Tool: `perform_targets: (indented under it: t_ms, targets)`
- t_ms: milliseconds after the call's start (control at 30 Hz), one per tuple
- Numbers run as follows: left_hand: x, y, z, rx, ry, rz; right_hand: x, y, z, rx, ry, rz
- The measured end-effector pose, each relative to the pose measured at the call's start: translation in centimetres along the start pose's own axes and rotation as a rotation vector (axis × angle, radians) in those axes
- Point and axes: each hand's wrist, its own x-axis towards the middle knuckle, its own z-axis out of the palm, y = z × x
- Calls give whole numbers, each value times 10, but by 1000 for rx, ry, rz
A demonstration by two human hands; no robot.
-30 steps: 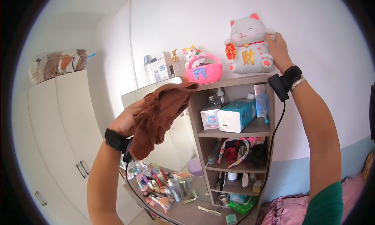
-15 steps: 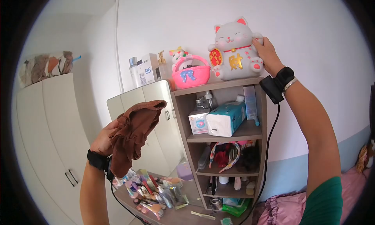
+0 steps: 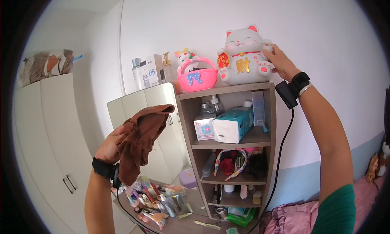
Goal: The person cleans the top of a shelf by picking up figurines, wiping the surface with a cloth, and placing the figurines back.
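A white lucky cat figurine (image 3: 248,59) with pink ears and gold lettering sits upright on top of the brown shelf unit (image 3: 227,89). My right hand (image 3: 283,64) is at its right side, by the raised paw, with fingers curled against it; some fingertips are hidden behind the figurine. In my left hand (image 3: 109,148), a crumpled brown cloth (image 3: 142,138) is gripped and hangs in front of the mirror (image 3: 162,142). Left of the cat stands a pink basket (image 3: 198,79) with a blue bow, a small cat figure (image 3: 185,57) behind it.
Bottles and a B5 box (image 3: 151,73) stand behind the mirror's top edge. The shelves hold a tissue pack (image 3: 232,126), a headband (image 3: 239,173) and small items. Cosmetics (image 3: 154,201) crowd the tabletop below. A black cable (image 3: 280,152) hangs from my right wrist.
The lucky cat appears slightly lower and smaller against the shelf top. My right hand has moved down a little along its side. The left hand still holds the cloth, nearly unmoved.
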Motion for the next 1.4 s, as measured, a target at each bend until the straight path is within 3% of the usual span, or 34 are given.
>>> perform_targets:
  t_ms: [133,700,733,833,933,1100,1200,1300,1400]
  targets:
    - [-3,-5,0,24,18,19,-12,-3,1,-6,-111,184]
    - [-8,-15,-16,52,48,17,-1,12,-9,-244,-132,244]
    - [-8,-13,-13,42,44,15,-13,-1,-4,-270,-46,249]
    - [-11,-13,-11,26,46,18,14,24,-24,-750,273,-271]
    - [-10,-15,-18,28,41,50,-15,-32,-14,-744,339,-417]
    - [-9,-18,-26,-31,-12,56,-48,-106,53,-569,-83,-547]
    - [-12,-25,-30,-35,3,104,-43,-117,104,-727,-275,-735]
    - [-17,-26,-38,-9,-45,93,-22,-102,146,-797,-330,-823]
    - [-28,-22,-53,18,-69,70,-19,-95,179,-943,-348,-675]
